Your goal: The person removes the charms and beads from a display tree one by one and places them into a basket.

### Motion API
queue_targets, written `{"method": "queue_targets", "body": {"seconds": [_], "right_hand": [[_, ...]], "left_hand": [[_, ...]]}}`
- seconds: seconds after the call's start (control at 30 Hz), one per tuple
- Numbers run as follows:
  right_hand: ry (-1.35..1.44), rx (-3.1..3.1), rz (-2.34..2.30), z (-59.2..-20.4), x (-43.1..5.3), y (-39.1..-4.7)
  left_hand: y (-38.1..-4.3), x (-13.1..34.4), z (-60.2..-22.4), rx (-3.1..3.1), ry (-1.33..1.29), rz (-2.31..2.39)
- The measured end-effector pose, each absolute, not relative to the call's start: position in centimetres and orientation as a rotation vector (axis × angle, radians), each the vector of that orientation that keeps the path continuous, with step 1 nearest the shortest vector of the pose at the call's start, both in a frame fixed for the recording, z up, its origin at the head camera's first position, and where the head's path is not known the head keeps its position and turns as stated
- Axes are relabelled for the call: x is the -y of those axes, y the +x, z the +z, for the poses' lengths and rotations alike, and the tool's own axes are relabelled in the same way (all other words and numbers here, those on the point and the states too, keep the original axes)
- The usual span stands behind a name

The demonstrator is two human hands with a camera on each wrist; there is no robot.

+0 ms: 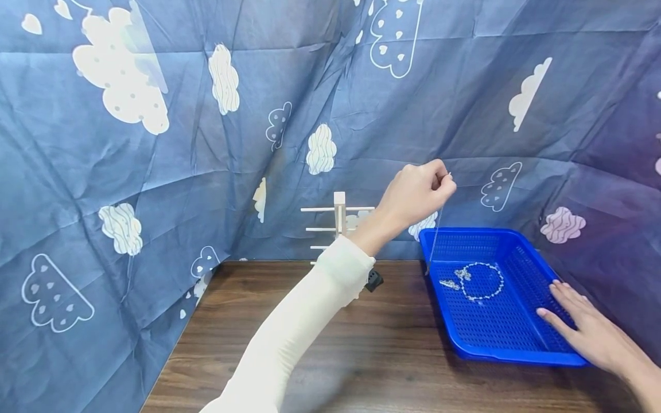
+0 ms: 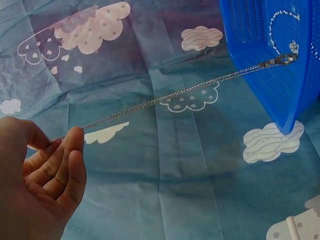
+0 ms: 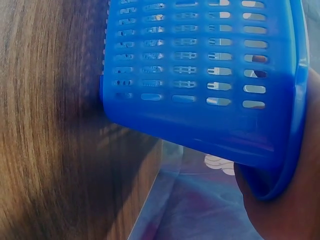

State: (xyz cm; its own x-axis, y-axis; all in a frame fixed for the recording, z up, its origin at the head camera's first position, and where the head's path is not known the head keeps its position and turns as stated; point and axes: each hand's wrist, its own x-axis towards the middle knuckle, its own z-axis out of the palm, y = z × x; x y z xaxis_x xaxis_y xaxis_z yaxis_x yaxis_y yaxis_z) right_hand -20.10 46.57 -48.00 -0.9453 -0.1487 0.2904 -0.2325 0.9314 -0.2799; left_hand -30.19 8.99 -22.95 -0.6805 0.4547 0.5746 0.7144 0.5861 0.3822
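Observation:
My left hand [image 1: 420, 192], raised above the back left of the blue basket, pinches a thin silver chain necklace [image 2: 145, 105] between thumb and forefinger. The chain hangs down doubled. At its lower end is a small metal piece [image 2: 280, 61], which appears near the basket's left rim in the head view. My right hand [image 1: 586, 327] rests on the right rim of the blue basket [image 1: 516, 354], fingers extended and thumb over the inner side. In the basket lie a loop of pale beads [image 1: 502, 282] and a small silvery piece of jewellery [image 1: 449, 284].
Behind my left forearm stands a pale post [image 1: 339, 207] with several horizontal pegs, partly hidden. A small black object [image 1: 374, 281] is near its foot. The brown wooden table [image 1: 361, 367] meets a blue cloud-patterned cloth [image 1: 181, 143] at the back and sides.

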Motion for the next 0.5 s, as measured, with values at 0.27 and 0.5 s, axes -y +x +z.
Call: {"method": "queue_targets", "body": {"seconds": [0.27,0.5], "right_hand": [[0.259,2.811,0.469,-48.2,-46.8,-20.2],[0.236,2.826,0.465,-48.3,-46.9,-20.3]], "left_hand": [[-29.9,-10.9,-23.5,2.412,-0.980,-0.803],[-29.5,-12.7,-23.8,2.463,-0.991,-0.790]]}}
